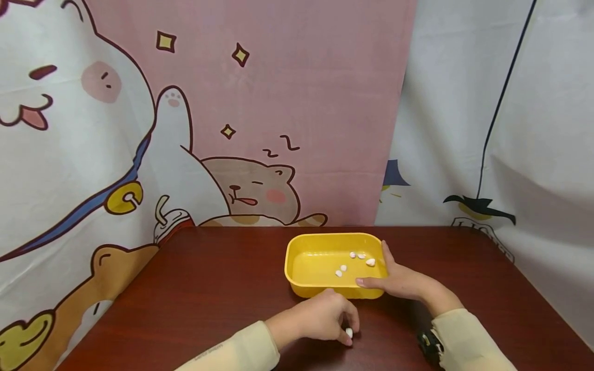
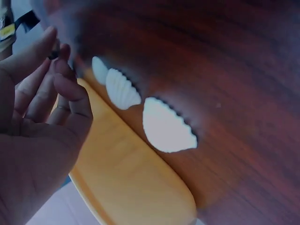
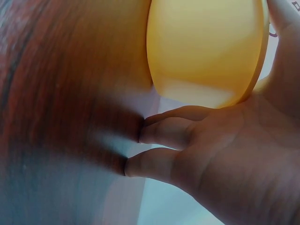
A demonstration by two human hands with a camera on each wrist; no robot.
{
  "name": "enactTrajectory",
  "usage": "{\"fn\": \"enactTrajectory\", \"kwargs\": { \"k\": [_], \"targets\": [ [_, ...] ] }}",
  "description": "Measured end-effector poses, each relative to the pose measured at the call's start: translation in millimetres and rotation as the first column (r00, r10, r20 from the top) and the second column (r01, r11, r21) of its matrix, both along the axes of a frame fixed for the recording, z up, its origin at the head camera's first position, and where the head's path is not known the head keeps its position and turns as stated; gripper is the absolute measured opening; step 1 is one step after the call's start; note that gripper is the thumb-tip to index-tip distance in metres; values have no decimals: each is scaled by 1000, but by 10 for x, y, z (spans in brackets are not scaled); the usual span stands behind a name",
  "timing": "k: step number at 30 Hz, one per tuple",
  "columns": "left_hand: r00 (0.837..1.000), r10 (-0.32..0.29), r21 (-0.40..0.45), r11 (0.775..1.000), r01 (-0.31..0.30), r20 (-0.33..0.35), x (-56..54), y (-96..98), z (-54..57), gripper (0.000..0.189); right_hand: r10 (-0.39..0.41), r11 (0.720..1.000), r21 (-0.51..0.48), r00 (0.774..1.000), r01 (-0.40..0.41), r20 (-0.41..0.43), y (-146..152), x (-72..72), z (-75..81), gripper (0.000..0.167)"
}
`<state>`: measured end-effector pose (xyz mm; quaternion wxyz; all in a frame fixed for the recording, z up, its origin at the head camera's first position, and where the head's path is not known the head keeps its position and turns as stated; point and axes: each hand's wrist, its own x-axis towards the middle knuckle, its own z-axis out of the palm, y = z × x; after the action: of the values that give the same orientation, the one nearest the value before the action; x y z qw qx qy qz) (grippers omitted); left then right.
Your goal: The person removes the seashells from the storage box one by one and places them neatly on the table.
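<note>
My left hand (image 1: pixel 325 317) pinches a small white shell (image 1: pixel 349 333) between thumb and fingers, low over the table in front of a yellow plastic basin (image 1: pixel 315 285). In the left wrist view, the left hand (image 2: pixel 47 103) mostly hides its held shell. Three white shells lie on the wood along the basin's side there: a large ribbed shell (image 2: pixel 168 126), a smaller ribbed one (image 2: pixel 122 89) and a smooth one (image 2: pixel 98 70). My right hand (image 1: pixel 403 281) holds the basin's right end, thumb over the front rim and fingers outside the wall. Several white shells (image 1: pixel 370 262) lie inside.
The dark reddish wooden table (image 1: pixel 209 288) reaches back to a cartoon-printed curtain (image 1: pixel 325 103). A pale curtain (image 1: pixel 547 154) hangs at the right. On the right wrist sits a black strapped device (image 1: pixel 430 346).
</note>
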<state>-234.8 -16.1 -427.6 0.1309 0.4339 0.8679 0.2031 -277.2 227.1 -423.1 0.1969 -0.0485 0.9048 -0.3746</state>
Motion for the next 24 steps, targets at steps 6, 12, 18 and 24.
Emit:
{"fn": "enactTrajectory", "kwargs": {
  "k": [6, 12, 18, 24],
  "targets": [
    [997, -45, -83, 996, 40, -60, 3, 15, -3, 19, 0, 1000, 8, 1000, 0, -1, -13, 3, -4, 144],
    [990, -76, -109, 992, 62, -123, -13, -51, 12, 21, -6, 1000, -5, 1000, 6, 1, -11, -1, -17, 144],
    [979, -70, -140, 989, 44, -191, -14, -109, 31, 18, 1, 1000, -16, 1000, -1, 0, -4, 4, -11, 144],
    [978, -23, -172, 985, -13, -207, -24, -130, 33, 10, -3, 1000, -5, 1000, 3, -3, 3, 9, -12, 144]
  ]
}}
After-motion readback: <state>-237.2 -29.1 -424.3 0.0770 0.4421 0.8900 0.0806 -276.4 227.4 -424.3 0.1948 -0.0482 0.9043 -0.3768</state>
